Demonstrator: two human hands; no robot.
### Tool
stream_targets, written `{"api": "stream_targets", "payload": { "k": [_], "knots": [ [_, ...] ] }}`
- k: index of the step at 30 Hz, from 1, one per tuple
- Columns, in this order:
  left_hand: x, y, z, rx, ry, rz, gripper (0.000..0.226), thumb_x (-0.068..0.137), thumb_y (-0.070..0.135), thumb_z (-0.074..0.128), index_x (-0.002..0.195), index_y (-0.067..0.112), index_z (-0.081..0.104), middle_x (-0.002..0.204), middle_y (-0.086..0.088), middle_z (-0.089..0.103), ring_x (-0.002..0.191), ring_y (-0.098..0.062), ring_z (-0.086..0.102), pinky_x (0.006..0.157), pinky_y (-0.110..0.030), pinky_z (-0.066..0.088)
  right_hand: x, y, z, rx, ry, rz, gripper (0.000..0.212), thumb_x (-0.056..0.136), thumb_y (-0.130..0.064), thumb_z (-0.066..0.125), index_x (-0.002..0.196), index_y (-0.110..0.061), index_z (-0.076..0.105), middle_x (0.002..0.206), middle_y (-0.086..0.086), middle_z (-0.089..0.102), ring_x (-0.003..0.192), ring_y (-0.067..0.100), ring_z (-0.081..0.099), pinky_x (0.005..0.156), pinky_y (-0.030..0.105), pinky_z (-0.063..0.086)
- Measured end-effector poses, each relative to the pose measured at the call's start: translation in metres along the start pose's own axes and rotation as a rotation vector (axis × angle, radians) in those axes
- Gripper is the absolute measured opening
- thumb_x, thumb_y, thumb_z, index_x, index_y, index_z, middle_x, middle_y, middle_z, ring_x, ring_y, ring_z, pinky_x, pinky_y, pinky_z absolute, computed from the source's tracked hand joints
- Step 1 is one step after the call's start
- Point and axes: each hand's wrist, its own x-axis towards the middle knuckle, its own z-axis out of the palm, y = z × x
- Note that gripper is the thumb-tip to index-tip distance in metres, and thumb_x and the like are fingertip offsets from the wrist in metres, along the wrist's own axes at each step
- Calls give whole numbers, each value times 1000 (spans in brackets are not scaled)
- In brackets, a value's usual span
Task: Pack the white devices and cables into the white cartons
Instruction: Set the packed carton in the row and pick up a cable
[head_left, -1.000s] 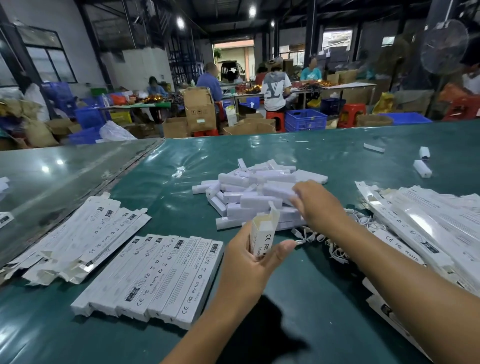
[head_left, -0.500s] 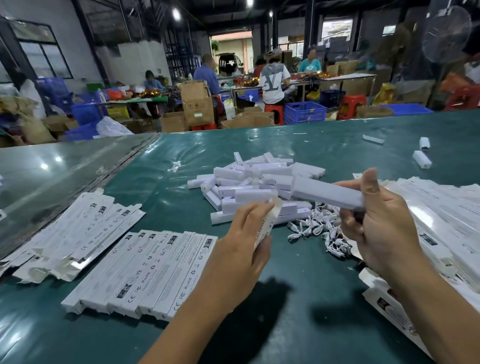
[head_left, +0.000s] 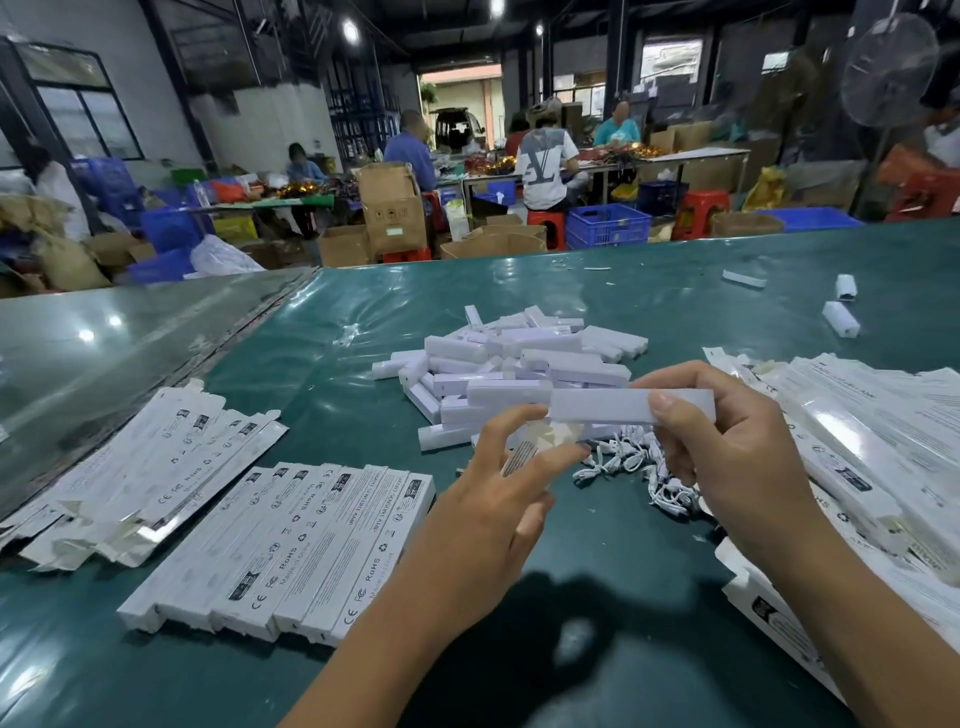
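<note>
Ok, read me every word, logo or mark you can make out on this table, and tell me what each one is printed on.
"RoHS": on the closed cartons in the row near the left hand.
"Made in China": same cartons, under RoHS.
"CE" and "FC": marks on those cartons and on the flat cartons further left.
"RoHS": also on the flat cartons.
Fine print on the carton stack at right: too blurred to read.
Carton in the left hand: print blurred.

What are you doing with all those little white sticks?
Packing them into boxes. The right hand holds one white device and points its end at the open carton that the left hand holds. It isn't inside yet. More devices are piled behind, cables lie below the hands, and packed cartons sit in a row on the left.
</note>
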Motion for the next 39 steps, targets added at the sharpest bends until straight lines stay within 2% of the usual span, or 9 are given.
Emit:
{"api": "stream_targets", "payload": {
  "k": [5,9,18,25,30,32,34,37,39],
  "knots": [
    [0,-1,-1,7,22,62,53,96,8,59,138,39,50,157,9,24,98,-17,56,75,-39,56,-2,0,-2,-166,13,-38,30,75,-46,56,83,-21,70,46,-7,41,43,7,33,44,20,28],
    [0,-3,-1,53,4,143,58,95,8,62,140,42,48,157,8,28,103,-12,55,76,-40,57,0,-2,-7,-169,21,-35,28,72,-41,55,78,-18,70,51,5,43,47,11,34,46,25,28],
    [-1,-6,4,19,12,154,67,90,3,69,140,43,50,168,2,10,114,-13,54,94,-33,52,-2,0,-4,-159,-56,-51,11,86,-27,59,82,-22,68,44,-14,40,40,5,32,43,13,26],
    [-2,-6,3,-120,18,103,65,91,13,70,141,38,36,163,17,21,108,-17,62,78,-42,59,0,1,-10,-152,-28,-24,32,79,-47,55,77,-17,66,61,14,46,50,13,37,52,29,31],
    [-3,-7,3,-96,28,35,49,89,25,73,133,21,51,154,14,40,127,-3,52,93,-31,52,3,2,-12,-110,-88,4,38,85,-49,47,72,-18,65,57,5,39,50,13,33,52,30,26],
    [-2,-5,3,-117,13,21,40,89,24,76,125,16,61,141,10,56,120,-4,58,94,-30,52,4,1,-15,-120,-91,1,39,84,-47,46,71,-17,66,60,11,46,53,11,36,56,30,27],
    [-2,2,4,-115,24,20,34,89,26,75,121,20,64,118,14,67,98,-2,63,83,-23,51,4,1,-16,-145,-131,13,34,83,-47,49,74,-19,65,59,4,50,52,7,37,54,26,29],
    [-2,11,5,-100,62,-21,28,92,36,68,118,31,61,88,17,67,69,-3,57,61,-14,42,-1,1,-4,-105,-168,44,31,86,-52,71,86,-27,53,56,-3,56,45,6,38,45,19,31],
    [-2,14,6,-216,66,-93,21,94,35,66,113,37,58,78,24,60,62,-1,52,56,-9,34,-5,1,8,-64,-105,-6,36,84,-58,74,88,-29,53,64,2,62,50,15,47,47,28,37]
  ]
}}
